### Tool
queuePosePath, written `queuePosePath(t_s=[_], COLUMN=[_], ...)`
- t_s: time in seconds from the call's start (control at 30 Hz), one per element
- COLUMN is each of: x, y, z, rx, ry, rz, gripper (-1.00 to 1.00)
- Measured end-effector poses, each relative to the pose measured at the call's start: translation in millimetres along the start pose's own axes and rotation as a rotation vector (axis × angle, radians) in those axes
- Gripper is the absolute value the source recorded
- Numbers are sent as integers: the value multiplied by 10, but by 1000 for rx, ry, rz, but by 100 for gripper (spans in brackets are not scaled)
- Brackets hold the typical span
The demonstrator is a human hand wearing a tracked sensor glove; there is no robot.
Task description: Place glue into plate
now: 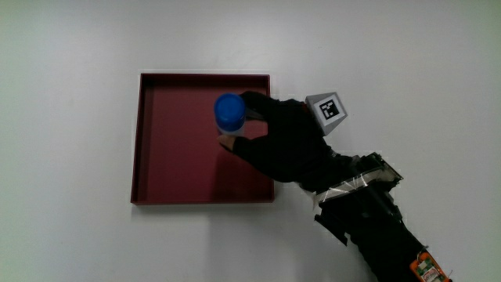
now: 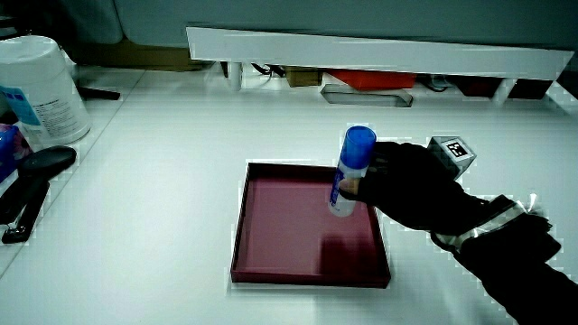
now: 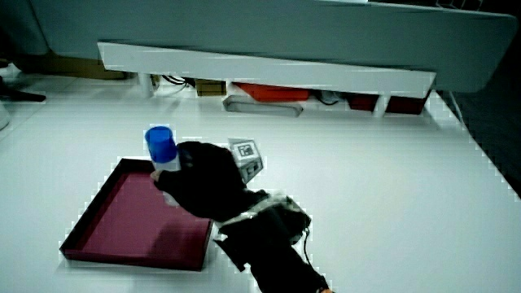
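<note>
Now the hand's fingers clasp the upright glue over the plate.

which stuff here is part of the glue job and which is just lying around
Part of the job:
- glue stick, upright, blue cap on
- dark red plate, under the glue stick
- hand, gripping the glue stick

Just lying about:
- white tub at the table's edge
- black stapler, nearer the person than the tub
</note>
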Motion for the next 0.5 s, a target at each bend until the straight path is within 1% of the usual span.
queuePosePath(t_s=[0.03, 0.07, 0.13, 0.17, 0.2, 0.23, 0.27, 0.3, 0.37, 0.4, 0.43, 0.47, 0.5], x=[20, 32, 68, 83, 100, 131, 143, 163, 218, 257, 280, 300, 331], y=[-3, -3, -7, -9, -11, -14, -13, -19, -27, -34, -38, -42, -42], z=[-25, -56, -104, -134, -163, -182, -207, -231, -269, -283, -303, -321, -335], rx=[-8, -15, -26, -32, -44, -51, -60, -62, -76, -80, -80, -88, -96], ry=[-14, 8, -9, 13, 22, -4, 2, 14, -11, -22, -8, -4, -13], rz=[-11, -18, -17, -16, -27, -37, -33, -41, -49, -62, -66, -85, -83], gripper=[0, 0, 0, 0, 0, 0, 0, 0, 0, 0, 0, 0, 0])
